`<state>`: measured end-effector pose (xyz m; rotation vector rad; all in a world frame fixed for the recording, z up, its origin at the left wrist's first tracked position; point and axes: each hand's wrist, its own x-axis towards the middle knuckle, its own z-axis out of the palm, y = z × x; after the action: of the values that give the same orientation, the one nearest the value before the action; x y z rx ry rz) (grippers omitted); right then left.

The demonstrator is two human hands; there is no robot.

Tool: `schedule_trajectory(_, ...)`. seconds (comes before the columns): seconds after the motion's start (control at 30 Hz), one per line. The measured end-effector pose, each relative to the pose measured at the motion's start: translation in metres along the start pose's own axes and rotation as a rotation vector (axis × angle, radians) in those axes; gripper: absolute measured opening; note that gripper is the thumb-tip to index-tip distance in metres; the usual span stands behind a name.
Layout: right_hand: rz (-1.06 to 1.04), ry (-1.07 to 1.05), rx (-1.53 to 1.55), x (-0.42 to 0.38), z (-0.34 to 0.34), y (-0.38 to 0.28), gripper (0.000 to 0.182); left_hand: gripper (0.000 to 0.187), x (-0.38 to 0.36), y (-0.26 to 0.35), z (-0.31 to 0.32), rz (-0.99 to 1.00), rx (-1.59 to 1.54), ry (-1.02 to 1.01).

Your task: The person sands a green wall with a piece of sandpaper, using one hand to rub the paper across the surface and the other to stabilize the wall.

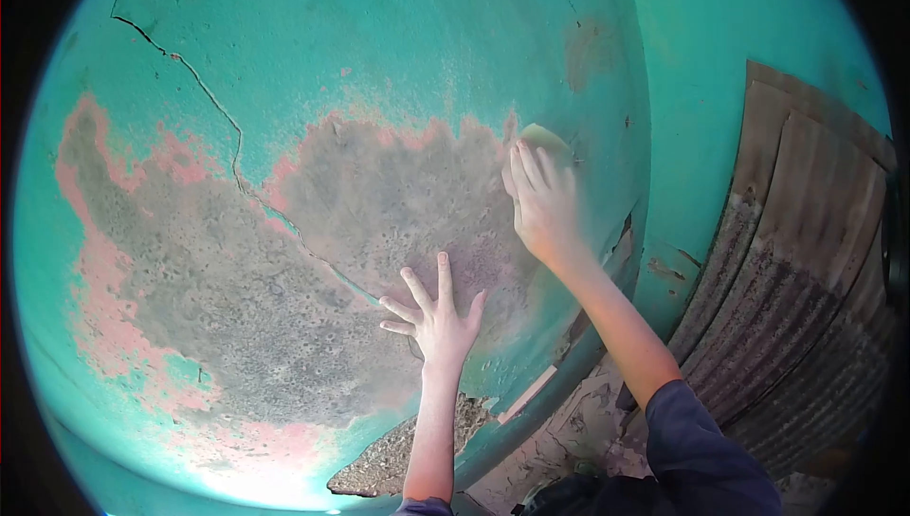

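Observation:
My left hand [436, 312] lies flat against a turquoise wall [379, 33], fingers spread, on the grey patch [284, 279] where the paint has worn away. My right hand [542, 199] is higher and to the right, pressing a pale folded sheet, likely sandpaper [547, 140], against the wall at the edge of the bare patch near the wall's corner. Only the top of the sheet shows above my fingers. Pink undercoat rings the grey area.
A long crack [223, 118] runs down the wall from the upper left into the bare patch. Rusty corrugated metal sheets [796, 260] lean at the right past the corner. A broken chunk of plaster [398, 459] and rubble lie at the wall's base.

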<state>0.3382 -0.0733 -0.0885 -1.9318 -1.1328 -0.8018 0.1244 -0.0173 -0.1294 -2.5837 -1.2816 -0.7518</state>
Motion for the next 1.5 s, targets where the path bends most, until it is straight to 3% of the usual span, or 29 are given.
schedule_trajectory(0.27,0.001,-0.040,-0.047,-0.008,-0.006,-0.008,0.066,0.101,0.000,-0.005,0.012,0.035,0.065,0.081)
schedule_trajectory(0.37,0.063,0.027,-0.053,0.028,-0.012,0.001,0.066,0.100,-0.001,-0.005,0.014,0.050,0.079,0.107)
schedule_trajectory(0.53,0.015,0.000,-0.047,0.004,-0.007,-0.002,0.064,0.100,-0.001,-0.007,0.019,0.083,0.094,0.161)
schedule_trajectory(0.77,0.045,0.027,-0.066,0.037,-0.017,0.004,0.064,0.103,-0.001,-0.010,0.021,0.088,0.103,0.163)
schedule_trajectory(0.87,-0.022,-0.046,-0.025,-0.004,-0.005,-0.005,0.063,0.103,-0.001,-0.009,0.023,0.087,0.090,0.164)
schedule_trajectory(1.0,0.055,0.006,-0.087,0.028,-0.012,0.004,0.065,0.103,-0.002,-0.009,0.020,0.089,0.085,0.158)
schedule_trajectory(1.23,0.029,-0.082,0.071,-0.003,-0.008,-0.007,0.066,0.103,-0.001,-0.007,0.016,0.063,0.066,0.105)
schedule_trajectory(1.3,0.003,0.039,0.003,0.022,-0.008,0.002,0.067,0.096,-0.002,-0.007,0.013,0.064,0.010,0.104)
schedule_trajectory(1.4,0.029,0.086,0.079,0.043,-0.012,0.007,0.067,0.103,-0.003,-0.009,0.016,0.085,0.079,0.112)
schedule_trajectory(1.5,0.022,0.000,0.119,0.005,-0.005,-0.002,0.067,0.102,-0.002,-0.007,0.013,0.069,0.046,0.078)
